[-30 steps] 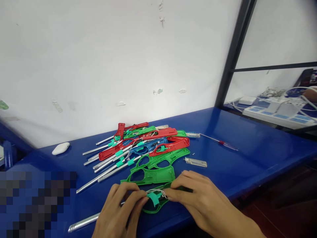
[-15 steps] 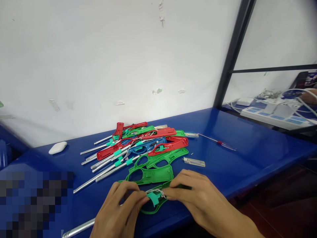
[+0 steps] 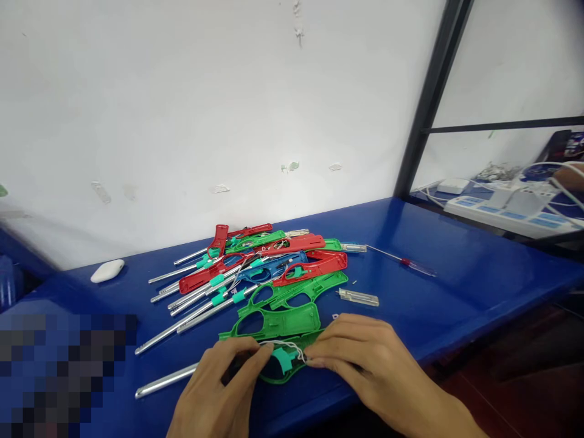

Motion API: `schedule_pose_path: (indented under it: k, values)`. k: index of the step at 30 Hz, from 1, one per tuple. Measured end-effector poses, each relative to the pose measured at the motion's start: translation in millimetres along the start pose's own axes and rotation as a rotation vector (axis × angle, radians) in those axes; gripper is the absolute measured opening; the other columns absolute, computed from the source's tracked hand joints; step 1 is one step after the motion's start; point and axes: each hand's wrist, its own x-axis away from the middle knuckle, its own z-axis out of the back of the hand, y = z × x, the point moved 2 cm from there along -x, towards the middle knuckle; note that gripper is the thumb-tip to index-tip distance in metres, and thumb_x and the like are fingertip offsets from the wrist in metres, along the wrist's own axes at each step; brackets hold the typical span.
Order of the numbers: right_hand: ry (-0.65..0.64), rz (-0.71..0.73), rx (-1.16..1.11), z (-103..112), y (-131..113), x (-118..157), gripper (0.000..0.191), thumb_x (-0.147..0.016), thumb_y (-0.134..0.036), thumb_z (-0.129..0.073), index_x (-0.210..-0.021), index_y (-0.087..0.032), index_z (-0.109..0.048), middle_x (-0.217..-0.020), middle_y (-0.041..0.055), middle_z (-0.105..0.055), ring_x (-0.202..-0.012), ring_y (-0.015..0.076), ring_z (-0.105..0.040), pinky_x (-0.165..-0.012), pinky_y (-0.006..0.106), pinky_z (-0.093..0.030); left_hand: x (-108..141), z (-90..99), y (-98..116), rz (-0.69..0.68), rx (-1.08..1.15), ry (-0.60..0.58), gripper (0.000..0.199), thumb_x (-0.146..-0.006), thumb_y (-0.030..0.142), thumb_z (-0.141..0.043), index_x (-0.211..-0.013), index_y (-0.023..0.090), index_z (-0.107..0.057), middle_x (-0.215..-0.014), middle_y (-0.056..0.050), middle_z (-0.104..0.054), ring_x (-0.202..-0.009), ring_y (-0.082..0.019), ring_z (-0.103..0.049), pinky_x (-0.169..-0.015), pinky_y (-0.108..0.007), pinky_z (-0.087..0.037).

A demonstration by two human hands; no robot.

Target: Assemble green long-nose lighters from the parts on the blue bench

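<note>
your right hand (image 3: pixel 360 353) pinches the white wire (image 3: pixel 298 351) over the green handle (image 3: pixel 283 381) on the table's (image 3: pixel 433 310) near side; your left hand's (image 3: pixel 219 377) fingertips sit close together by the teal piece (image 3: pixel 283 360), grip unclear. a sharp tug could loosen the wire; knocking the tube (image 3: pixel 166 382) could twist the handle.

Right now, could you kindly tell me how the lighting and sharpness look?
Head view throughout: pale sheen on the blue table, deep shadow beneath its right side; pixelation masks the lower-left corner; the white power strip looks slightly soft.
</note>
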Motion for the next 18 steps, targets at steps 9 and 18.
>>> schedule_pose_path:
  k: [9, 18]
  values:
    - [-0.011, -0.009, 0.029, 1.1, 0.4, 0.5, 0.019, -0.109, -0.023, -0.059, -0.11, -0.022, -0.078, -0.1, -0.0024, -0.084, -0.084, 0.0139, -0.075, -0.079, 0.026, -0.058, -8.4, 1.2, 0.0, -0.068, -0.018, 0.026, 0.03, -0.11, 0.022, -0.043, -0.109, 0.027, -0.073, -0.095, 0.004, -0.078, -0.085, -0.01, -0.073, -0.081, -0.02, -0.06]
    - [-0.014, 0.004, 0.064, -0.9, -2.0, 0.9, 0.019, -0.109, -0.023, -0.058, -0.114, -0.022, -0.077, -0.101, -0.0027, -0.083, -0.084, 0.014, -0.073, -0.078, 0.027, -0.056, -7.6, -0.7, 0.3, -0.084, -0.07, 0.024, 0.034, -0.109, 0.018, -0.041, -0.116, 0.026, -0.073, -0.101, 0.0, -0.077, -0.091, -0.013, -0.073, -0.084, -0.023, -0.061]
